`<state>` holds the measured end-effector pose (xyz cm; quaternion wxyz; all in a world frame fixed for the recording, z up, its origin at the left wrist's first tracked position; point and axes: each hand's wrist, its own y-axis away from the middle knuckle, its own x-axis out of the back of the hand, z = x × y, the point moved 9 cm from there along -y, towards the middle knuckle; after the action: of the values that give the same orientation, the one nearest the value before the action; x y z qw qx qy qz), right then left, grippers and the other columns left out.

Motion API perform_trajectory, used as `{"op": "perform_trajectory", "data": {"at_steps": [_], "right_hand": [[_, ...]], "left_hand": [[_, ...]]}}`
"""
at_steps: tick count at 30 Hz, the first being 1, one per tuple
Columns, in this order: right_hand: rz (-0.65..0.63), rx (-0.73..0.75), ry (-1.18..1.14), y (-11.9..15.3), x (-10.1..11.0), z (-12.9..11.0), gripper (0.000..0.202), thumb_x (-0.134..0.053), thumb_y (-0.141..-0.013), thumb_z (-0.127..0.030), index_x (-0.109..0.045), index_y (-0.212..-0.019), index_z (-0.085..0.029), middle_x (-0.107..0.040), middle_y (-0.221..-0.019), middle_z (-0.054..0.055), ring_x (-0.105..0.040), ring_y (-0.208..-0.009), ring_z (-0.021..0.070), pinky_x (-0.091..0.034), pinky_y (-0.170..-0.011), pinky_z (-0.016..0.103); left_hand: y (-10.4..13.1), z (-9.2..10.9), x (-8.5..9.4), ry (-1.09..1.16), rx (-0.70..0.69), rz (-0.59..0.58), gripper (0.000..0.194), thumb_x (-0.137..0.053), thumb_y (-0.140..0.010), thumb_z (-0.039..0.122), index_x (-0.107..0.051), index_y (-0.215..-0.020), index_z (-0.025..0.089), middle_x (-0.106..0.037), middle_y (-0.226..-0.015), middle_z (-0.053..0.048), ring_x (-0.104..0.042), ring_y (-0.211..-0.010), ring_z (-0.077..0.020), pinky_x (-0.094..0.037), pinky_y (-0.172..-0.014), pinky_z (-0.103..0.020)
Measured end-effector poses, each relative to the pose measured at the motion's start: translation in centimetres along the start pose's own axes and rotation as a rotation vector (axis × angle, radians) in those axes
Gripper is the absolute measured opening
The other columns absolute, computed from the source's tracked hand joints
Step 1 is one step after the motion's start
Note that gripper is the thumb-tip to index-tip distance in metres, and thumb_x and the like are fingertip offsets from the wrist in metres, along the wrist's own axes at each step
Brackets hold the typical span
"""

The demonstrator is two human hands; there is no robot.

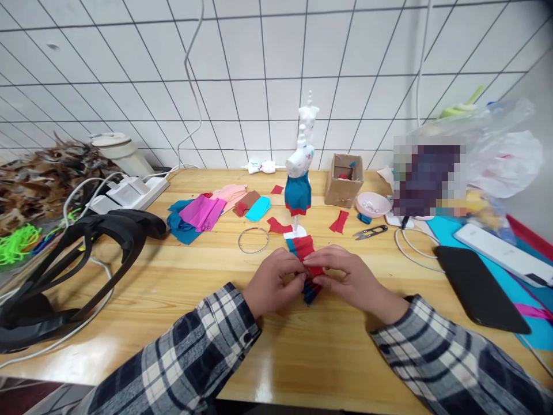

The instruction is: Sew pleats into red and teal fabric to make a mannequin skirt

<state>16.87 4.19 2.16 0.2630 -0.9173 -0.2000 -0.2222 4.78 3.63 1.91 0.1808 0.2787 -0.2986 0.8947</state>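
Between my hands is a strip of red and teal fabric [305, 246], its red part on top and teal showing at the left edge and below. My left hand [276, 280] is closed on the fabric's left side in a pinch. From the right, my right hand [352, 279] grips the red part between thumb and fingers. The fingers hide the middle of the cloth. Just beyond stands a small white doll mannequin [299, 164] wearing a teal skirt [298, 193] with a red hem. A second white mannequin [307, 118] stands behind it.
Red scraps [280, 226], a metal hoop [253, 240] and coloured cloth pieces [203, 213] lie left of the mannequin. At right are thread snips [371, 232], a pink bowl [374, 204], a cardboard box [344, 181] and a black phone [479, 288]. A black headset frame [86, 271] occupies the left.
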Motion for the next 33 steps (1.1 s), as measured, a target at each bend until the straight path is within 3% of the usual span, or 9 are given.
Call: {"op": "perform_trajectory", "data": {"at_steps": [4, 8, 14, 18, 20, 22, 24, 27, 33], "right_hand": [[-0.012, -0.140, -0.065, 0.1, -1.1, 1.8, 0.023, -0.069, -0.084, -0.031, -0.072, -0.106, -0.028, -0.074, -0.096, 0.003, -0.065, -0.081, 0.0175, -0.052, -0.072, 0.031], [0.033, -0.292, -0.104, 0.2, -1.1, 3.2, 0.011, -0.071, -0.081, -0.030, -0.074, -0.091, -0.026, -0.073, -0.082, 0.000, -0.064, -0.069, 0.0153, -0.050, -0.063, 0.027], [0.029, -0.184, 0.058, -0.1, -0.6, 1.6, 0.012, -0.062, -0.088, -0.028, -0.071, -0.080, -0.025, -0.070, -0.075, -0.001, -0.061, -0.069, 0.0152, -0.046, -0.064, 0.027], [0.057, -0.129, 0.168, -0.3, 1.6, 1.5, 0.017, -0.057, -0.091, -0.028, -0.072, -0.083, -0.025, -0.072, -0.082, 0.002, -0.064, -0.077, 0.0170, -0.049, -0.071, 0.029], [0.077, -0.190, 0.227, -0.1, 3.5, 3.0, 0.017, -0.059, -0.090, -0.031, -0.074, -0.084, -0.025, -0.074, -0.085, 0.002, -0.066, -0.078, 0.0178, -0.050, -0.073, 0.029], [-0.017, -0.291, 0.285, 0.2, 4.4, 5.4, 0.016, -0.061, -0.088, -0.032, -0.076, -0.084, -0.026, -0.076, -0.086, 0.001, -0.068, -0.079, 0.0185, -0.050, -0.071, 0.029], [-0.088, -0.382, 0.375, 0.8, 5.3, 7.6, 0.016, -0.063, -0.086, -0.033, -0.077, -0.084, -0.027, -0.077, -0.087, 0.000, -0.069, -0.081, 0.0199, -0.050, -0.072, 0.030], [-0.147, -0.440, 0.429, 1.3, 5.8, 9.5, 0.017, -0.062, -0.086, -0.033, -0.078, -0.086, -0.029, -0.077, -0.088, 0.000, -0.069, -0.082, 0.0199, -0.051, -0.073, 0.030], [-0.167, -0.439, 0.453, 1.2, 5.6, 9.6, 0.019, -0.060, -0.088, -0.032, -0.078, -0.091, -0.030, -0.077, -0.093, -0.001, -0.069, -0.085, 0.0197, -0.050, -0.075, 0.030]], "left_hand": [[0.0, -0.1, 0.0, 0.013, 0.017, 0.009, 0.016, -0.054, -0.081, 0.015, -0.070, -0.079, 0.019, -0.072, -0.080, -0.003, -0.061, -0.077, -0.0160, -0.046, -0.073, -0.031], [0.0, -0.4, 0.1, 0.026, 0.027, 0.019, 0.014, -0.057, -0.081, 0.016, -0.070, -0.080, 0.019, -0.072, -0.081, -0.003, -0.061, -0.078, -0.0159, -0.046, -0.074, -0.030], [0.0, -0.8, -0.4, 0.040, 0.100, -0.002, 0.015, -0.058, -0.088, 0.024, -0.073, -0.086, 0.019, -0.072, -0.082, -0.004, -0.061, -0.080, -0.0162, -0.046, -0.076, -0.031], [0.1, -1.4, -0.7, -0.028, 0.143, -0.031, 0.022, -0.056, -0.092, 0.033, -0.074, -0.099, 0.022, -0.071, -0.086, -0.004, -0.060, -0.083, -0.0180, -0.045, -0.077, -0.033], [0.1, -1.7, -0.3, -0.123, 0.159, -0.019, 0.023, -0.057, -0.092, 0.037, -0.073, -0.103, 0.023, -0.071, -0.091, -0.005, -0.059, -0.087, -0.0192, -0.044, -0.080, -0.035], [-0.1, -1.3, -0.1, -0.248, 0.138, -0.011, 0.023, -0.062, -0.088, 0.041, -0.071, -0.099, 0.022, -0.070, -0.104, -0.006, -0.057, -0.097, -0.0223, -0.042, -0.088, -0.040], [-0.6, -0.3, -1.0, -0.364, 0.066, -0.061, 0.024, -0.066, -0.084, 0.043, -0.068, -0.093, 0.021, -0.066, -0.121, -0.006, -0.052, -0.110, -0.0267, -0.038, -0.096, -0.046], [-1.4, 1.7, -4.1, -0.491, -0.074, -0.221, 0.019, -0.057, -0.089, 0.037, -0.066, -0.092, 0.020, -0.062, -0.131, -0.006, -0.049, -0.115, -0.0288, -0.034, -0.099, -0.050], [-2.8, 2.6, -8.0, -0.620, -0.096, -0.300, 0.028, -0.049, -0.092, 0.037, -0.062, -0.103, 0.015, -0.057, -0.137, -0.013, -0.047, -0.122, -0.0331, -0.032, -0.101, -0.055]]}}
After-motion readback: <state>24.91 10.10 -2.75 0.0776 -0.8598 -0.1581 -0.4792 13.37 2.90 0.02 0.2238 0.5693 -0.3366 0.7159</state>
